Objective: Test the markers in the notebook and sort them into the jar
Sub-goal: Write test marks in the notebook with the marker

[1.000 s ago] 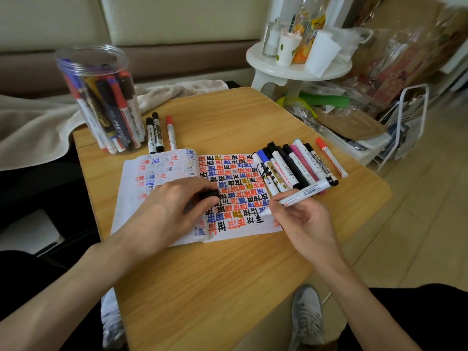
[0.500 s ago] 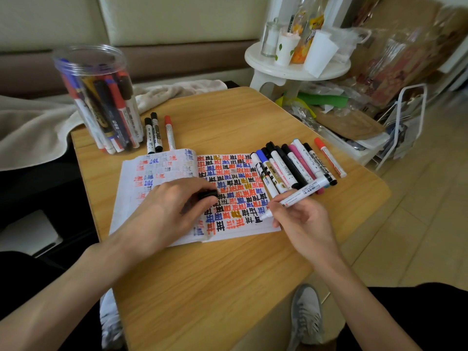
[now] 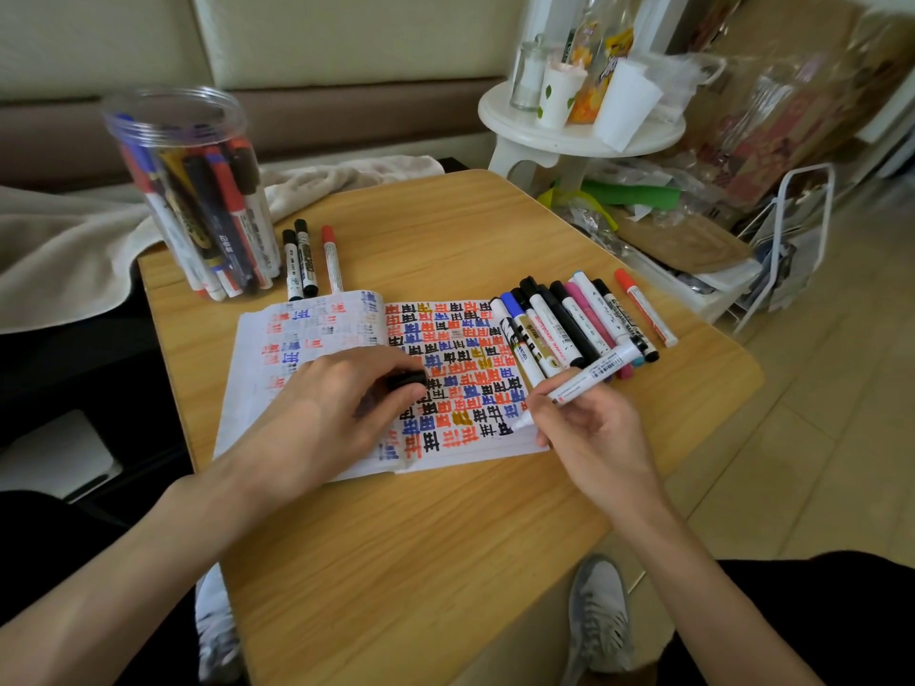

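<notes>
Head view:
- The right hand [image 3: 589, 438] pinches a white marker [image 3: 596, 369] between thumb and fingers, pen-style. Its tip rests on the lower right of the notebook's right page.
- The left hand [image 3: 327, 413] lies on the open notebook [image 3: 257, 373] across the middle fold. Its fingers are curled around a black cap [image 3: 406, 379].
- The notebook lies flat in the middle of the wooden table [image 3: 421, 561]. Its right page is packed with black, red, blue and gold test marks, and the left page has fewer, fainter ones.
- A row of markers [image 3: 569, 324] lies side by side on the table, just right of the notebook and touching one another. The held marker's back end crosses over them.
- The clear jar [image 3: 193, 190] stands upright at the table's far left corner, with many markers on end inside.
- Three markers [image 3: 309, 262] lie just right of the jar, two black-capped and one red-capped.
- A white stool [image 3: 569, 136] with cups and bottles stands beyond the table.
- A beige blanket [image 3: 59, 250] lies to the left.
</notes>
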`<state>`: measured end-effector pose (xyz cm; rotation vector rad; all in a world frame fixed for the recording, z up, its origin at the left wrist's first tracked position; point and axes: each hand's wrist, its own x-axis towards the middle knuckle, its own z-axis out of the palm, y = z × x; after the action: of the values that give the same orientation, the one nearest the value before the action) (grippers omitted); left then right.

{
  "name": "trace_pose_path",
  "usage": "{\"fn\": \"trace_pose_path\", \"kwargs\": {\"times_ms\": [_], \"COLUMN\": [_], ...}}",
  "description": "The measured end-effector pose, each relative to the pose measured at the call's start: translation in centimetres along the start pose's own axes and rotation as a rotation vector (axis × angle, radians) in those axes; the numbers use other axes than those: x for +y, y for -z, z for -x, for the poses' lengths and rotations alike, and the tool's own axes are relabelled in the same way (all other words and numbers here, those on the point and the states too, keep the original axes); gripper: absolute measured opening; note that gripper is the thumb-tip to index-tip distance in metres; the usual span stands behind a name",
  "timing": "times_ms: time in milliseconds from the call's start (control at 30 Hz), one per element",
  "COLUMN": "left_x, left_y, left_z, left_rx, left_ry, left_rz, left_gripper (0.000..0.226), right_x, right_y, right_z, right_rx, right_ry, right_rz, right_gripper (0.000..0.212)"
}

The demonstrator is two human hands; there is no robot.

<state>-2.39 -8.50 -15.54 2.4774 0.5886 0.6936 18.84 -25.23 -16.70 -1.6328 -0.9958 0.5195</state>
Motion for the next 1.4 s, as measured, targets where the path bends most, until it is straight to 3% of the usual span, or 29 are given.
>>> {"fn": "trace_pose_path", "kwargs": {"times_ms": [467,733,1400], "left_x": [-0.1,0.1,1.2], "left_y": [-0.1,-0.1,0.1], "left_z": [-0.3,-0.3,-0.7], "left_rx": [0.016,0.025,0.097], "left_ry": [-0.066,-0.052,-0.053], "left_rz": [-0.045,-0.006,0.097], "left_gripper": [0.029,0.031,0.025], "right_x": [-0.1,-0.6,-3.5], "right_y": [0.0,0.3,-2.7], "right_z": [0.0,-0.1,-0.7], "right_rx": [0.007,0.059,-0.012], "right_ry": [-0.033,-0.144,-0.112], "right_rz": [0.021,-0.191,-0.430], "right_gripper": [0.016,0.007,0.012]}}
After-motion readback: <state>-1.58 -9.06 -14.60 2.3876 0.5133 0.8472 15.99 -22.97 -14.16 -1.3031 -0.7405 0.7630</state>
